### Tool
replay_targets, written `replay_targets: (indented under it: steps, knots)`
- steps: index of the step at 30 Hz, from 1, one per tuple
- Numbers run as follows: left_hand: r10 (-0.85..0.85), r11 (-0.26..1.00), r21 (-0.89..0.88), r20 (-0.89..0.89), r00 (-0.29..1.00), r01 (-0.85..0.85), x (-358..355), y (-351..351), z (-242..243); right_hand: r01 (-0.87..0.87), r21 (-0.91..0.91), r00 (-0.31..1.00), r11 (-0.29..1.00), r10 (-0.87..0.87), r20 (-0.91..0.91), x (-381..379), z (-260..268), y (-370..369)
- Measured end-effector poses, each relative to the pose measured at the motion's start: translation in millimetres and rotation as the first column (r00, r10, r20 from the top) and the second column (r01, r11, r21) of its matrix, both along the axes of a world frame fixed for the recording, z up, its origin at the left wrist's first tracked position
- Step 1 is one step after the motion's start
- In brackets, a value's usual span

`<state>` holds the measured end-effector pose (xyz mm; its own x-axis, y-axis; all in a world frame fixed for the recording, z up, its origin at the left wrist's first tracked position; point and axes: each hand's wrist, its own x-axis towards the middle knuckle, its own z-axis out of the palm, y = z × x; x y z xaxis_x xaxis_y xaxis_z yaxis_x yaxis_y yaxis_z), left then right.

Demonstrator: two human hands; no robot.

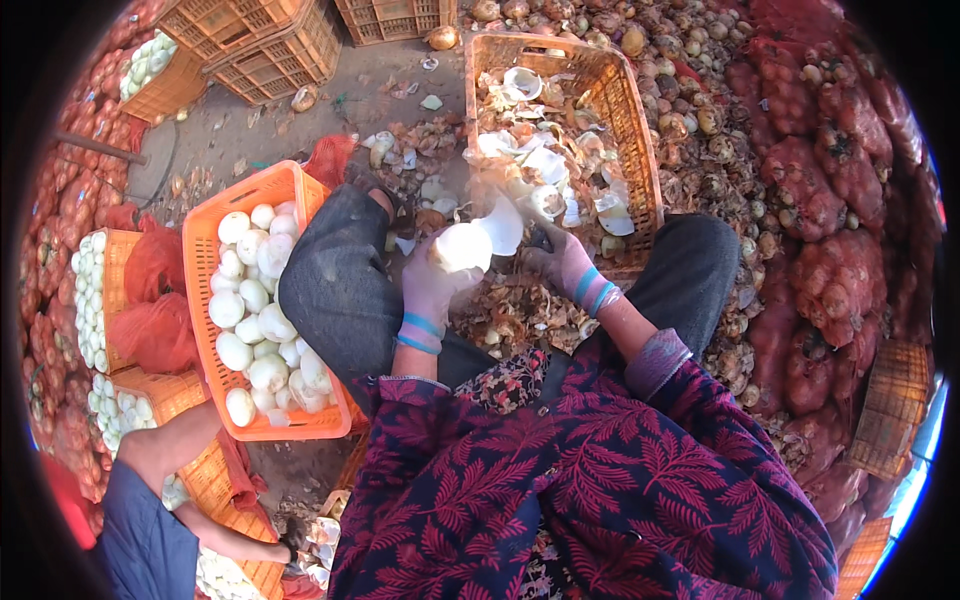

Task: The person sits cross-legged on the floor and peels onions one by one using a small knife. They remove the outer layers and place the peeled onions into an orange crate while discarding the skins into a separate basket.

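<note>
My left hand [442, 274], in a pale glove with a blue-banded cuff, grips a peeled white onion [463, 247]. A loose white onion layer [502, 226] curls out from the onion's right side. Close by that layer is my gloved right hand [559, 259], its fingers bent and their tips dark. Blur hides whether those fingers pinch the layer or hold a small tool. Beyond my hands stands an orange plastic crate [654, 172] with onion skins and white layers in it. Left of my knee, another orange crate [196, 300] holds many peeled onions [255, 296].
Dry onion skins [517, 311] litter the ground between my legs. Unpeeled onions [675, 90] are heaped at the right, beside red mesh sacks [802, 187]. Stacked crates [277, 64] stand at the upper left. Another person's leg [169, 442] is at the lower left, near more crates.
</note>
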<state>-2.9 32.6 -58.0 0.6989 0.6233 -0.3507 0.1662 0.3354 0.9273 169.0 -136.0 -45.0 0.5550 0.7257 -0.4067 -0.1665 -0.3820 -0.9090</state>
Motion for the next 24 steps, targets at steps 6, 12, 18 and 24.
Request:
replay_targets:
  steps: [6,12,18,24]
  knots:
    - [0.063,0.989,-0.146,0.352,0.934,-0.012,7,-12,41,0.316,0.115,0.783,0.942,-0.190,-0.592,-9,61,15]
    - [-0.239,0.961,0.181,0.156,0.958,0.210,16,-3,42,0.283,0.115,0.926,0.952,-0.240,-0.292,-4,65,33]
    - [-0.062,0.997,-0.039,-0.001,0.998,0.062,21,-4,36,0.052,0.082,0.997,0.995,-0.048,-0.058,-11,57,34]
    - [0.091,0.996,-0.014,-0.134,0.987,-0.094,21,1,43,0.038,0.109,0.999,0.993,-0.036,-0.022,-22,48,38]
